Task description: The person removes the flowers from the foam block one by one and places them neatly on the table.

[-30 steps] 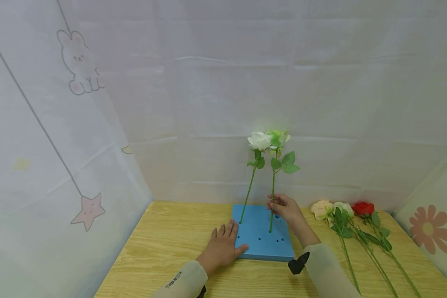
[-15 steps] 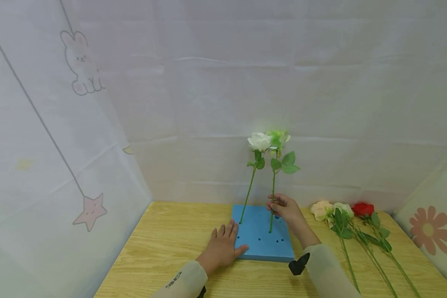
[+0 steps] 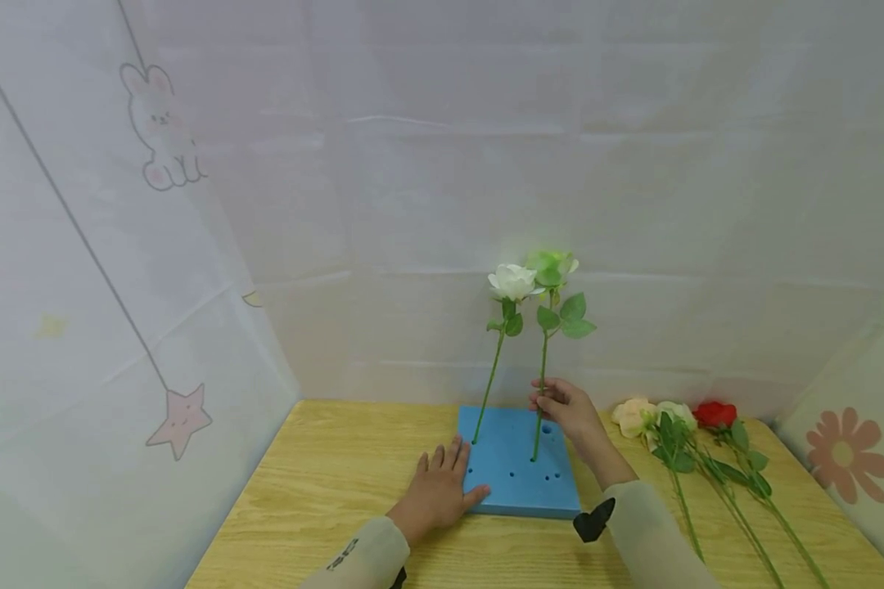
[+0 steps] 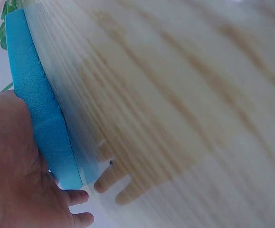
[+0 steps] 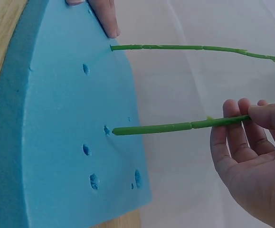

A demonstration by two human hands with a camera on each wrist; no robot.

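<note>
My right hand [image 3: 573, 415] pinches the green stem of a pale green and white artificial rose [image 3: 552, 268] between thumb and fingers, partway up the stem. In the right wrist view, the lower end of this stem [image 5: 151, 128] is right at a hole in the blue foam board [image 5: 56, 118]. To its left a white rose [image 3: 513, 282] stands with its stem in another hole, leaning slightly right. My left hand [image 3: 439, 489] lies with spread, straight fingers on the board's left edge, thumb over its top. The left wrist view shows the palm side against the foam [image 4: 37, 90].
On the right side of the wooden table [image 3: 339, 458] lie a peach rose [image 3: 635, 417], a white rose [image 3: 676, 414] and a red rose [image 3: 715, 414], stems toward me. Several holes dot the foam board. A pale curtain [image 3: 442, 204] hangs behind the table.
The rose in my right hand has risen slightly and shifted a little right, the hand moving with it. My left hand keeps its place on the board.
</note>
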